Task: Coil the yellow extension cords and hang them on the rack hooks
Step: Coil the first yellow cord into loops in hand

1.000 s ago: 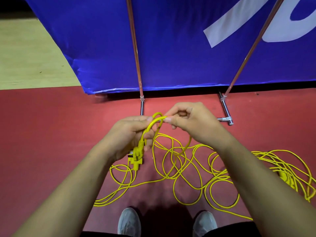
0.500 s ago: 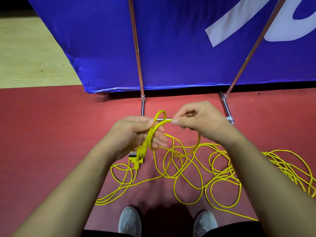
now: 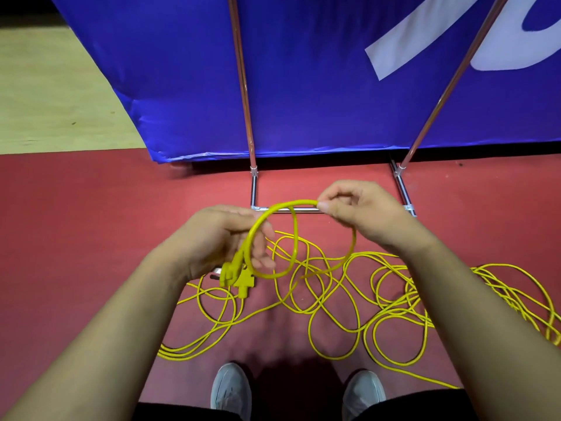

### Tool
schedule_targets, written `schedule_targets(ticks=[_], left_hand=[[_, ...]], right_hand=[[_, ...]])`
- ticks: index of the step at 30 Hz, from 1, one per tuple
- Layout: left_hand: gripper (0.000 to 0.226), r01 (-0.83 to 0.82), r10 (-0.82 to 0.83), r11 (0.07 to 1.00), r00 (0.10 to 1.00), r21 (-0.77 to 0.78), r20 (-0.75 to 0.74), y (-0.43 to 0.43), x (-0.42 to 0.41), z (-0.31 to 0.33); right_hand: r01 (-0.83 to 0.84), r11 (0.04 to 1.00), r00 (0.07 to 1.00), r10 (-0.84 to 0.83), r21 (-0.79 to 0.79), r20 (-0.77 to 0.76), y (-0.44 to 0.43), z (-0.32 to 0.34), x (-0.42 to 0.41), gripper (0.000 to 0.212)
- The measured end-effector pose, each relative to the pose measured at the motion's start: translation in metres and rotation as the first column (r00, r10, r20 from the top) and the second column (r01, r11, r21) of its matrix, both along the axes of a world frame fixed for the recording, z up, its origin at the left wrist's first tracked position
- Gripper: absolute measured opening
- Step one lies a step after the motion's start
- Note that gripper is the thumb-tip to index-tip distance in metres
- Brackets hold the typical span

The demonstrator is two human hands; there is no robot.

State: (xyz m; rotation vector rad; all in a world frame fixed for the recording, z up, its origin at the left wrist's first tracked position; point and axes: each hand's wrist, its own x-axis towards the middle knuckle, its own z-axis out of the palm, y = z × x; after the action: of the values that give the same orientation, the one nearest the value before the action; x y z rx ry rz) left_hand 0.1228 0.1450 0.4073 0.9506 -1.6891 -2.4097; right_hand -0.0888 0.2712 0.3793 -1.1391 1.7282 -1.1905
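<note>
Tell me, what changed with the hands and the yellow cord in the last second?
The right hand, pinching the yellow cord, drew away to the right from the left hand, so the loop between them opened wider. The left hand still grips the cord just above the plugs, which hang below it. The rest of the cord on the red floor and the metal rack frame stayed as they were.

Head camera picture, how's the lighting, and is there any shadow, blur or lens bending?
Head view: even light, no harsh glare; a soft shadow lies on the floor between the shoes; the poles lean apart, likely wide-lens distortion; the cord lying there is sharp, the plugs by the left hand slightly soft.
</note>
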Motion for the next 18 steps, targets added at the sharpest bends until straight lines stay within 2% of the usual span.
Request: schedule_targets(ticks=[3, 7, 11, 14, 16, 18], left_hand=[[0.025, 0.093, -0.095, 0.994, 0.995, 0.056, 0.035, 0.011, -0.003, -0.005], [0.031, 0.056, -0.058, 0.988, 0.998, 0.141, 0.012, 0.010, -0.008, -0.008], [0.029, 0.050, -0.051, 0.999, 0.998, 0.019, 0.028, 0.014, -0.009, -0.013], [0.026, 0.002, -0.002, 1.000, 1.000, 0.003, -0.030, 0.012, -0.008, -0.012], [0.024, -0.062, 0.062, 0.998, 0.996, 0.003, -0.066, 0.004, -0.008, -0.010], [0.027, -0.113, 0.111, 0.993, 0.991, -0.024, -0.070, -0.001, -0.006, -0.008]], right_hand=[[0.014, 0.998, 0.996, -0.019, -0.065, -0.084, -0.004, 0.011, 0.004, 0.003], [-0.115, 0.993, 0.974, 0.109, -0.018, -0.197, -0.007, 0.022, 0.024, 0.002], [-0.186, 0.982, 0.937, 0.173, -0.015, -0.303, -0.011, 0.024, 0.044, 0.004], [-0.118, 0.993, 0.960, 0.107, -0.027, -0.258, -0.011, 0.021, 0.040, 0.010], [-0.098, 0.995, 0.971, 0.100, 0.020, -0.219, -0.008, 0.014, 0.023, 0.010], [-0.124, 0.986, 0.956, 0.149, 0.113, -0.252, -0.002, 0.006, 0.007, 0.011]])
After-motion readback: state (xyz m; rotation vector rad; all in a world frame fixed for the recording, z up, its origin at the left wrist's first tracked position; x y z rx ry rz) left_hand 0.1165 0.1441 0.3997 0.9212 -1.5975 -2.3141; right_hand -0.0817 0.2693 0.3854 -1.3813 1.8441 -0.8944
